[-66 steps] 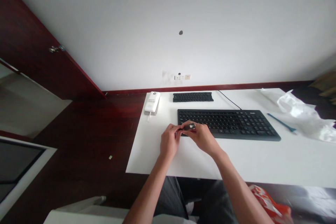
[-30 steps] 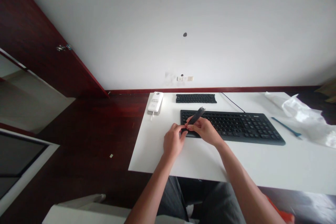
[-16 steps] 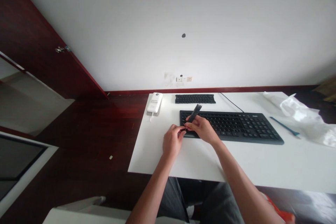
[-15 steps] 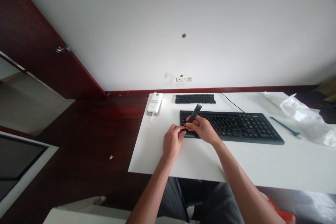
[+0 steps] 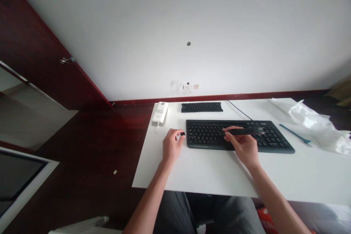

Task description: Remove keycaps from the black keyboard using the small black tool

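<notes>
My left hand (image 5: 172, 144) pinches a small black keycap (image 5: 182, 134) between thumb and fingertips, just beyond the left end of the black keyboard (image 5: 205, 141). Over the middle of the keyboard, my right hand (image 5: 245, 146) grips a slim black tool (image 5: 241, 131). The tool lies almost level, its thin tip pointing left and its thicker, blurred end to the right. Its exact kind is unclear. A separate black block of keys (image 5: 202, 107) lies behind the keyboard.
On the white table (image 5: 203, 175), a white power bank-like device (image 5: 160, 112) with a short cable is at the back left. A teal stick with a bristly-looking end (image 5: 294, 133) lies right of the keyboard, beside crumpled white wrapping (image 5: 315, 120). A black cord (image 5: 240, 109) runs behind.
My hands have parted. The right moved right with the black tool, which tipped from steep to nearly level. My left hand drew slightly left, and the keycap in it now shows.
</notes>
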`<action>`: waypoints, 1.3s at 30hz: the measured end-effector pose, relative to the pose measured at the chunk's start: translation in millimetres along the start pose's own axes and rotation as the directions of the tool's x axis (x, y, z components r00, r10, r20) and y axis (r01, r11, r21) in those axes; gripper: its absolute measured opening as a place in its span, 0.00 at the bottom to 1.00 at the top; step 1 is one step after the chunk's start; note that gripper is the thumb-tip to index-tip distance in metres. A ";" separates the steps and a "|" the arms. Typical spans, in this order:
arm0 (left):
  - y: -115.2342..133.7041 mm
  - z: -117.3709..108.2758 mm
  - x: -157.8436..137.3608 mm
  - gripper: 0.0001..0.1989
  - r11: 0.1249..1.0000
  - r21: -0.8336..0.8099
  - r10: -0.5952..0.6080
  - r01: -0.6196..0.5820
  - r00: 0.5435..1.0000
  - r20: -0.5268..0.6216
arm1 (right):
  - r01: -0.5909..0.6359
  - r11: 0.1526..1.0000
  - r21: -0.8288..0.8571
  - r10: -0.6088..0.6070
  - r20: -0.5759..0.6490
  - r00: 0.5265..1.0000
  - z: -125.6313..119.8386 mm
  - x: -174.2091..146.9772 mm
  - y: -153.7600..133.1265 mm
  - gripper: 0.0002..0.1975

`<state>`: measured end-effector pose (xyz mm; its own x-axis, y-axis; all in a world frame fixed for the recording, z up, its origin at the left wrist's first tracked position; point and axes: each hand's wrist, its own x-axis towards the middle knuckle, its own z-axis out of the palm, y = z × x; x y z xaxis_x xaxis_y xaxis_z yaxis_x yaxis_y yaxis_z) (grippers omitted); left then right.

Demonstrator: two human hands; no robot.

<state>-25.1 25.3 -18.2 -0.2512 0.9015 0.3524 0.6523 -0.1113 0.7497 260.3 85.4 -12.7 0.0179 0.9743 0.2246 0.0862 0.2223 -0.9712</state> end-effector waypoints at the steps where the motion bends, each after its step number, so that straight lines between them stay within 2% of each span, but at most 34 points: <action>1: -4.4 -2.5 8.6 0.10 0.998 0.056 0.007 -0.007 1.000 0.001 | -0.014 1.000 -0.018 0.013 -0.021 1.000 -5.7 -1.7 2.4 0.19; 5: -18.8 -1.7 43.7 0.09 0.980 0.197 -0.019 0.008 0.998 0.057 | -0.065 0.998 -0.027 0.064 -0.026 0.998 -13.5 -5.5 12.6 0.22; 9: -24.9 9.4 63.0 0.09 0.977 0.214 -0.027 0.007 0.996 0.089 | -0.081 0.996 -0.024 0.080 -0.034 0.996 -11.0 -5.0 18.7 0.23; 18: -33.6 11.9 64.3 0.14 0.980 0.198 -0.007 -0.008 0.997 0.070 | -0.072 0.997 -0.040 0.070 -0.036 0.997 -10.7 -5.6 20.5 0.23; 23: -34.1 11.9 65.2 0.07 0.981 0.191 0.024 -0.036 0.997 0.067 | -0.096 0.995 -0.030 0.094 -0.042 0.995 -9.5 -5.3 20.4 0.25; 30: -30.9 24.3 89.9 0.05 0.976 0.209 0.039 -0.059 0.994 0.102 | -0.077 0.997 -0.007 0.076 -0.043 0.996 -9.3 -4.8 21.0 0.25; 39: -29.5 40.8 114.3 0.05 0.976 0.208 0.052 -0.069 0.995 0.086 | -0.073 0.997 -0.013 0.073 -0.031 0.997 -11.1 -4.3 22.7 0.24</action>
<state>-43.9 148.7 -22.8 -0.1539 0.9272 0.3415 0.8025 -0.0844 0.5907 273.2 85.9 -34.8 0.0549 0.9863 0.1555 0.0979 0.1497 -0.9839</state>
